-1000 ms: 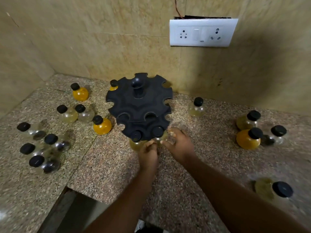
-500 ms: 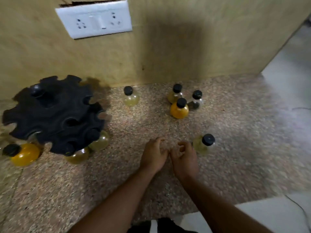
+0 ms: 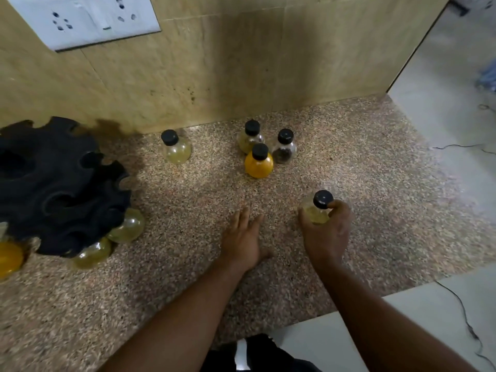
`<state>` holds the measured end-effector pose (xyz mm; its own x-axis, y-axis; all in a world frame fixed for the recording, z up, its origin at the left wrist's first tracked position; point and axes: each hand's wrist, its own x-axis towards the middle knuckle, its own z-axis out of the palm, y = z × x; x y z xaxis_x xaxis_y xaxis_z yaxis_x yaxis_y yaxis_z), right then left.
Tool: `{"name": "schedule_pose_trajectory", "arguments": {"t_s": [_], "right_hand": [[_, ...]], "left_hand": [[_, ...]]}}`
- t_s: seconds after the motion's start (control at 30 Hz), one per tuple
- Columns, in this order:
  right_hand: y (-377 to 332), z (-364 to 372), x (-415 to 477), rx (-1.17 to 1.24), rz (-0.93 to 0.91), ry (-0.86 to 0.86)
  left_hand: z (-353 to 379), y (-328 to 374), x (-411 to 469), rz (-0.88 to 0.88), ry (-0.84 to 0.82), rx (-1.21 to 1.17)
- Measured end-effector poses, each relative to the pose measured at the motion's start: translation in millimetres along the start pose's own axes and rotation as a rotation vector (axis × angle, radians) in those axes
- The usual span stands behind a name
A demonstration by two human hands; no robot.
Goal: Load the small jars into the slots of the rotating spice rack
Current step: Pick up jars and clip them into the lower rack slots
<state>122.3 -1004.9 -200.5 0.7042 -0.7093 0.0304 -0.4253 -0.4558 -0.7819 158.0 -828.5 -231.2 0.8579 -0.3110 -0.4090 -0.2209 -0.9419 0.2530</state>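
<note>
The right hand (image 3: 326,232) curls its fingers around a small round pale-yellow glass jar (image 3: 316,212) on the speckled counter (image 3: 375,183), seemingly gripping; left hand (image 3: 241,237) flat, fingers relaxed. Next: carry it to the black rotating rack (image 3: 53,183)

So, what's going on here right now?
A person is loading small jars into the black spice rack at the left. The right hand grips a pale yellow jar standing on the granite counter. The left hand lies open beside it, holding nothing. Two pale jars already sit in the rack's near slots. Four more wait near the wall: a lone pale jar, plus an orange jar with two others behind it.
</note>
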Motion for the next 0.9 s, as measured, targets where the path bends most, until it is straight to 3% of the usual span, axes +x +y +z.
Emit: {"name": "schedule_pose_trajectory", "arguments": {"t_s": [0.3,0.47,0.73,0.8,0.9], "right_hand": [[1,-3,20,0.099,0.07,-0.041],[-5,-4,40,0.001,0.1,-0.07],[-20,10,28,-0.017,-0.063,-0.105],[-30,17,21,0.004,-0.126,-0.168],[-50,31,11,0.016,-0.275,-0.28]], "left_hand": [[-14,14,3,-0.017,-0.016,0.042],[-22,19,10,-0.004,-0.065,0.066],[-21,7,15,0.038,-0.037,-0.002],[-16,-6,18,0.05,0.084,-0.109],[-30,-22,15,-0.171,0.351,-0.683]]}}
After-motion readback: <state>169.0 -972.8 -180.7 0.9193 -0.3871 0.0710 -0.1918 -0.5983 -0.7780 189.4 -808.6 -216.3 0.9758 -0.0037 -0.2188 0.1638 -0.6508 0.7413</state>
